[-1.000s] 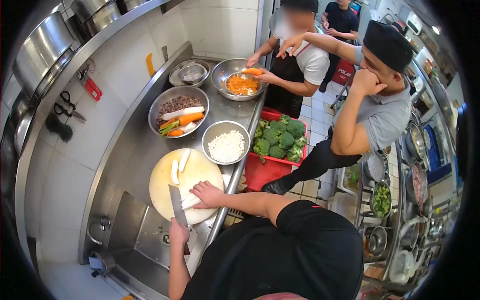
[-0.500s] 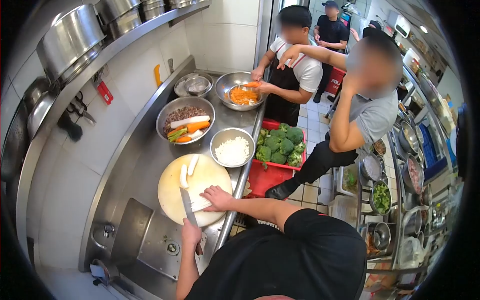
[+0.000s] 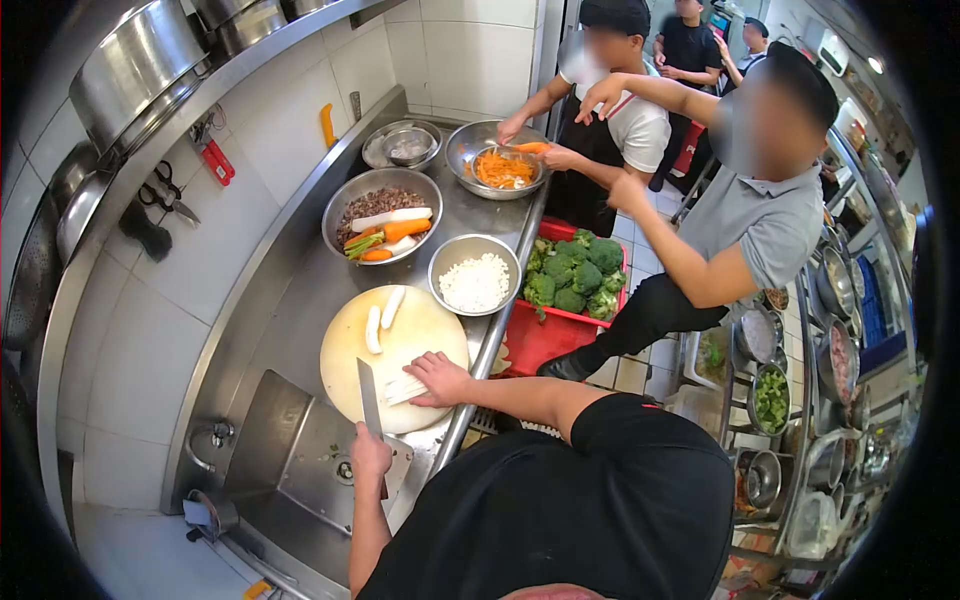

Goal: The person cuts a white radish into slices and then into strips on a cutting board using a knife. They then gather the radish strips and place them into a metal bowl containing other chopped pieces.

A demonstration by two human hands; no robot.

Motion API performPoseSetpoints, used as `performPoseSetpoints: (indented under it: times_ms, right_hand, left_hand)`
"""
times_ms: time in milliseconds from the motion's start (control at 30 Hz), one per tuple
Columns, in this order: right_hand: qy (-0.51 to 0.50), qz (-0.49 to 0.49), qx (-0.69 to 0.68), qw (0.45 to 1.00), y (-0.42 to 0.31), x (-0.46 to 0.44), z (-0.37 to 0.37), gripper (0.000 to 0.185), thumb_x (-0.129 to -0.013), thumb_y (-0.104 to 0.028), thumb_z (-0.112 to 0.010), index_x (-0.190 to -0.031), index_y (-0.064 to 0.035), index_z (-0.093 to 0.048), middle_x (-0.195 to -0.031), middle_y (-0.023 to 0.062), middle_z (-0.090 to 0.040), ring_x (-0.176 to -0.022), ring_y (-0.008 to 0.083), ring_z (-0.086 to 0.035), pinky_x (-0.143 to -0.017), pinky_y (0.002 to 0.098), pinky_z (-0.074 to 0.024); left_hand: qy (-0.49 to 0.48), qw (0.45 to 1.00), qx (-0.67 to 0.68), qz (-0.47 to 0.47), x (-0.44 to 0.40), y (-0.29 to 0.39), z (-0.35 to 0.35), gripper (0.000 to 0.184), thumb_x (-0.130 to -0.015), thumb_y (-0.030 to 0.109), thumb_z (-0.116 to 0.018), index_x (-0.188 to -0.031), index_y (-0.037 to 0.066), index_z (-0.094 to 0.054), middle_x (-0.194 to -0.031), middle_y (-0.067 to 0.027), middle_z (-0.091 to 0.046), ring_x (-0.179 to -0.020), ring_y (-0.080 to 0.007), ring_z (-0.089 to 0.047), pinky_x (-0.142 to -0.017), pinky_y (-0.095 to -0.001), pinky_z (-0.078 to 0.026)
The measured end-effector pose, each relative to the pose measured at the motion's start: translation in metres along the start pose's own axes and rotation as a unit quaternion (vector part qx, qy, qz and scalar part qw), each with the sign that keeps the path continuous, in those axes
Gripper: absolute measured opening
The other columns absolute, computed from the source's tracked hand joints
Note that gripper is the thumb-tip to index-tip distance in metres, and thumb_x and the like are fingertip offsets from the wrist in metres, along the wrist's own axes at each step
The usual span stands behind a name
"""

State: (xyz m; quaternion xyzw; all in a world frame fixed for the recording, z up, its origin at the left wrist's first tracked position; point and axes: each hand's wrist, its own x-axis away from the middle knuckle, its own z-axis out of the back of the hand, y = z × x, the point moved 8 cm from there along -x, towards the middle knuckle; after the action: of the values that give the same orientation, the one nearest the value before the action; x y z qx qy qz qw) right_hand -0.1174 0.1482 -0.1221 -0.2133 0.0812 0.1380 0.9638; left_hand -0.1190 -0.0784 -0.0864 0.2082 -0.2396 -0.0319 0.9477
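Here the left hand (image 3: 371, 455) wraps its fingers round the knife (image 3: 369, 395), blade just beside the white vegetable strips (image 3: 401, 389) that the right hand (image 3: 438, 380) holds under its fingers on the round cutting board (image 3: 345, 340), near a steel bowl (image 3: 475, 245)!

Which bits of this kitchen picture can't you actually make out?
In the head view:
Part of the thin white vegetable pieces: covered by the bare right hand.
Part of the brown handle of the long silver knife: hidden by the left hand.
Reddish-brown bits in a round steel bowl: too small to identify.
Round silver metal pots: cut off by the top edge.
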Motion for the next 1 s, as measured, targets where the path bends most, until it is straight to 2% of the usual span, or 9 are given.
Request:
performPoseSetpoints:
  times_ms: [167,267,400,567,600,1000]
  right_hand:
    - [-0.002,0.017,-0.005,1.000,0.003,-0.001,-0.001,0.077,-0.089,-0.056,-0.069,-0.144,-0.0032,-0.054,-0.133,0.0166,-0.060,-0.124,0.0338,-0.054,-0.107,0.0466,-0.0417]
    - [-0.002,0.017,-0.028,0.999,0.006,-0.001,0.001,0.078,-0.088,-0.056,-0.071,-0.143,-0.0026,-0.054,-0.133,0.0167,-0.061,-0.123,0.0336,-0.055,-0.106,0.0462,-0.0422]
    - [0.017,0.042,-0.029,0.999,0.008,0.000,0.002,0.080,-0.087,-0.057,-0.072,-0.143,-0.0025,-0.054,-0.131,0.0161,-0.063,-0.123,0.0338,-0.056,-0.104,0.0458,-0.0433]
    - [-0.021,0.027,-0.034,0.999,0.007,0.000,0.006,0.090,-0.083,-0.063,-0.074,-0.147,-0.0037,-0.051,-0.134,0.0170,-0.061,-0.124,0.0347,-0.055,-0.106,0.0468,-0.0424]
    - [-0.056,0.007,-0.066,0.996,0.006,0.000,0.011,0.093,-0.083,-0.064,-0.073,-0.149,-0.0038,-0.049,-0.137,0.0172,-0.059,-0.127,0.0347,-0.053,-0.109,0.0473,-0.0408]
    - [-0.020,0.006,-0.035,0.999,0.007,0.002,0.006,0.091,-0.083,-0.064,-0.073,-0.148,-0.0036,-0.050,-0.137,0.0175,-0.058,-0.127,0.0340,-0.053,-0.107,0.0463,-0.0406]
  left_hand:
    - [0.023,0.999,-0.030,0.000,0.006,0.012,0.007,0.037,-0.096,0.013,-0.053,-0.129,-0.003,-0.049,-0.106,-0.0376,-0.069,-0.104,-0.0542,-0.067,-0.091,-0.0594,-0.051]
    - [0.030,0.999,-0.033,0.013,0.002,0.004,0.004,0.032,-0.097,0.015,-0.056,-0.125,0.001,-0.051,-0.107,-0.0352,-0.070,-0.105,-0.0511,-0.068,-0.092,-0.0570,-0.053]
    - [0.035,0.998,-0.040,0.021,0.002,0.009,0.002,0.039,-0.095,0.013,-0.056,-0.131,-0.001,-0.051,-0.106,-0.0357,-0.070,-0.104,-0.0526,-0.068,-0.092,-0.0580,-0.053]
    - [0.027,0.996,-0.061,0.054,0.013,0.017,0.003,0.043,-0.094,0.013,-0.057,-0.134,0.000,-0.049,-0.106,-0.0351,-0.070,-0.104,-0.0517,-0.069,-0.092,-0.0574,-0.054]
    - [0.028,0.996,-0.068,0.046,0.012,0.015,0.002,0.042,-0.094,0.013,-0.056,-0.133,0.000,-0.049,-0.106,-0.0357,-0.070,-0.105,-0.0517,-0.068,-0.093,-0.0573,-0.053]
    - [0.022,0.996,-0.058,0.057,0.012,0.016,0.002,0.037,-0.098,0.017,-0.056,-0.131,0.001,-0.050,-0.113,-0.0340,-0.069,-0.110,-0.0507,-0.067,-0.095,-0.0575,-0.052]
